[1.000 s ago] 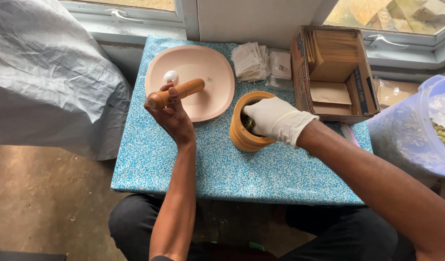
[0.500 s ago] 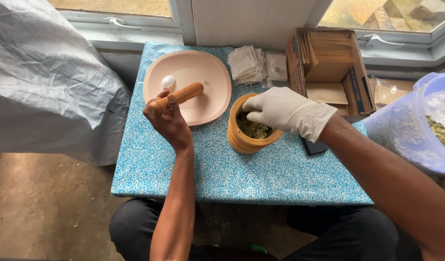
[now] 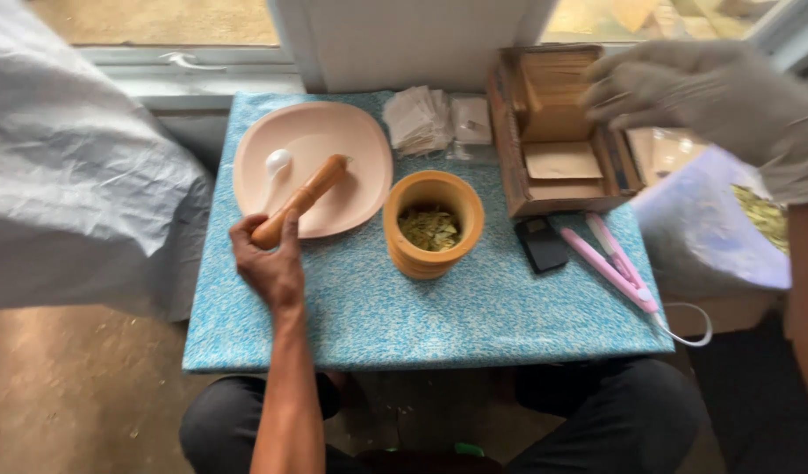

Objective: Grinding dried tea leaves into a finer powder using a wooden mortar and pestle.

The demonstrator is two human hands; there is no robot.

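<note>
Scanning left to right, label by label:

Sheet: a grey plastic sheet (image 3: 79, 184) hangs at the far left, beside the counter.
Counter: a small counter (image 3: 509, 320) with a speckled blue top, set under a window.
Left hand: the bare left hand (image 3: 268, 263) has its grip closed round the lower end of the pestle, at the plate's near rim.
Pestle: the wooden pestle (image 3: 303, 200) slants up and right from the hand, over the plate.
Plate: a pink plate (image 3: 351, 167) at the back left of the counter; a white spoon (image 3: 275, 167) lies in it, just left of the pestle.
Mortar: a wooden mortar (image 3: 433, 224) stands upright mid-counter, just right of the plate, with dried green leaves (image 3: 429, 228) inside.
Sachets: a pile of white sachets (image 3: 435, 118) behind the mortar.
Box: a cardboard box (image 3: 553, 132) with brown envelopes at the back right.
Scale: a small black device (image 3: 542, 244) in front of the box.
Sealer: a pink tool (image 3: 610, 263) with a white cord, beside it.
Right hand: the gloved right hand (image 3: 694, 92) hovers over the box's right edge, fingers spread loosely, holding nothing.
Bag: a clear bag (image 3: 711, 233) of leaves at the far right, below that hand.
</note>
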